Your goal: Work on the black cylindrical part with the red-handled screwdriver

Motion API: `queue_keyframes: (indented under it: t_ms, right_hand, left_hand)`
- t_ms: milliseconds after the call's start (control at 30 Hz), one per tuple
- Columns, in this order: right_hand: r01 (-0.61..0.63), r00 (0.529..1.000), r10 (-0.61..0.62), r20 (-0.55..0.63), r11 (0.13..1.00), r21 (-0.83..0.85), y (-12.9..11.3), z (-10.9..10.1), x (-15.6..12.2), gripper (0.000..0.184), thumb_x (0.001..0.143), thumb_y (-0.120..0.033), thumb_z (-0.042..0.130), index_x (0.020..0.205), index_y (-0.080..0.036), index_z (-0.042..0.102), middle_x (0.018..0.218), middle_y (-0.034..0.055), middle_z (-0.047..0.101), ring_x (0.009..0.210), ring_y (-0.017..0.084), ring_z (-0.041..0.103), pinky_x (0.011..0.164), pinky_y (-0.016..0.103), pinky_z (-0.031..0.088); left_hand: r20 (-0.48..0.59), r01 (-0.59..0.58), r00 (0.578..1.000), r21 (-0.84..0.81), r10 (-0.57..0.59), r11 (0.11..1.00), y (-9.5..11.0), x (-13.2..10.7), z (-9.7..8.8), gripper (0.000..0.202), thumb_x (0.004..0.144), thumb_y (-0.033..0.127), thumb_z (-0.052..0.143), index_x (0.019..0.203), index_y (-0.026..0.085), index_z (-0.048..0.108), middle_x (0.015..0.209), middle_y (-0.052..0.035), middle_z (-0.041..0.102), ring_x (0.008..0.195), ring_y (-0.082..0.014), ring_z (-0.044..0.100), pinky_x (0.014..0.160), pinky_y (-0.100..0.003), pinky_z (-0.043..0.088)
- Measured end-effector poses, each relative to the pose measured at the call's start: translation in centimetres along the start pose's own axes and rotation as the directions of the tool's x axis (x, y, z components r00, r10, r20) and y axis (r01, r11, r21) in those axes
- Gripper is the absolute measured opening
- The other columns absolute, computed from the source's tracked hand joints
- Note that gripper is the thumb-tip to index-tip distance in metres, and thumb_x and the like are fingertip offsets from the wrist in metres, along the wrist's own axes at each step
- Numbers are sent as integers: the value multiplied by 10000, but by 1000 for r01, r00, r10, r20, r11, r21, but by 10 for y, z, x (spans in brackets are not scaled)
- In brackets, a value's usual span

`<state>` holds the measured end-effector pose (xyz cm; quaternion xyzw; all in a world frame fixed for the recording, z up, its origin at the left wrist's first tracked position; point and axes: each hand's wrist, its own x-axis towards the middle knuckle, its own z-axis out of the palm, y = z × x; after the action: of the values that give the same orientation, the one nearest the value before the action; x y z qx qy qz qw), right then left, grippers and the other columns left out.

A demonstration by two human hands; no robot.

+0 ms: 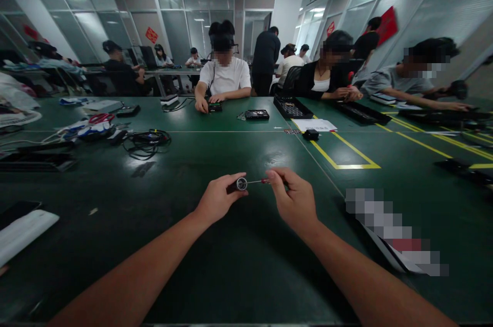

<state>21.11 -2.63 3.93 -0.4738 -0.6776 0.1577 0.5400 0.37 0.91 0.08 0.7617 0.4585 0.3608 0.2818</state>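
Note:
Over the near part of the table, my left hand (pixel 217 197) is closed around a short black cylinder (pixel 241 184). Its round, silver-rimmed end faces me, and I cannot tell its exact kind. Fingers of my right hand (pixel 295 198) pinch a small screwdriver (pixel 264 181) by its red handle, most of which they hide. The thin metal shaft runs level to the left and meets the side of the cylinder's rim. Whether the tip touches a screw there is too small to see.
Tangled black cables (pixel 146 142) lie to the left, with a white object (pixel 29 234) nearer me. A printed sheet (pixel 389 234) lies right. Beyond are a small black block (pixel 310 134), yellow tape (pixel 358 166) and black trays (pixel 292 108). A person (pixel 224 78) works across the table.

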Motion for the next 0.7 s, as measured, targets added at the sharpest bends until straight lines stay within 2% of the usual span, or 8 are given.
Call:
queue_keyframes:
  t_ms: [67, 133, 233, 333, 500, 600, 700]
  right_hand:
    - [-4, 1000, 5, -13, 999, 33, 2, 1, -1, 187, 997, -357, 552, 1097, -242, 661, 863, 36, 744, 742, 214, 695, 677, 342, 502]
    - [-17, 1000, 17, -9, 999, 51, 3, 1, -3, 210, 1004, -354, 533, 1148, -244, 641, 918, 46, 746, 788, 222, 705, 698, 349, 507]
    - [-51, 998, 50, 47, 999, 16, 3, 1, -3, 239, 1039, -392, 469, 1075, -253, 661, 839, 20, 734, 683, 195, 666, 626, 323, 472]
    - [-60, 995, 62, 82, 998, -29, 2, 1, -2, 277, 1044, -428, 468, 989, -258, 679, 780, 5, 728, 615, 180, 635, 578, 309, 441]
    - [-45, 998, 45, 38, 999, 6, 5, 2, -2, 201, 1013, -362, 531, 1148, -247, 627, 917, 41, 764, 779, 216, 707, 711, 343, 509]
    - [-53, 998, 51, 29, 997, 48, 5, 2, -3, 209, 1014, -363, 529, 1166, -241, 607, 973, 53, 760, 876, 225, 715, 784, 359, 518]
    - [-74, 995, 71, 67, 997, 29, 4, 2, -3, 222, 1020, -418, 522, 1084, -250, 652, 850, 23, 736, 718, 199, 678, 662, 330, 492]
  left_hand:
    - [-7, 6, 1000, -11, -6, 1000, -1, 0, 0, 483, 869, 270, 756, 1342, 282, 657, 1126, -37, 733, 982, -211, 688, 923, -371, 541]
    - [-13, 11, 1000, -14, -11, 1000, -2, 0, -1, 483, 867, 263, 754, 1340, 279, 658, 1166, -43, 732, 1018, -220, 689, 942, -383, 543]
    - [-16, 15, 1000, -8, -15, 1000, 0, 0, -1, 475, 869, 257, 747, 1336, 272, 660, 1192, -53, 729, 1052, -230, 687, 954, -393, 547]
    - [-10, 28, 1000, -8, -28, 1000, 1, 0, -2, 480, 862, 244, 752, 1332, 276, 660, 1156, -46, 736, 1011, -224, 696, 935, -397, 558]
    - [-37, 88, 995, -119, -93, 989, 1, -1, 0, 395, 838, 228, 766, 1221, 234, 669, 1098, -43, 748, 990, -216, 717, 920, -384, 568]
    - [-37, 77, 996, -146, -83, 986, 1, -2, 0, 289, 838, 243, 768, 1111, 224, 677, 1029, -17, 745, 947, -197, 717, 885, -347, 563]
    - [7, 52, 999, -133, -51, 990, 4, -3, 0, 243, 847, 240, 754, 1083, 236, 698, 1010, -1, 742, 932, -190, 710, 871, -328, 555]
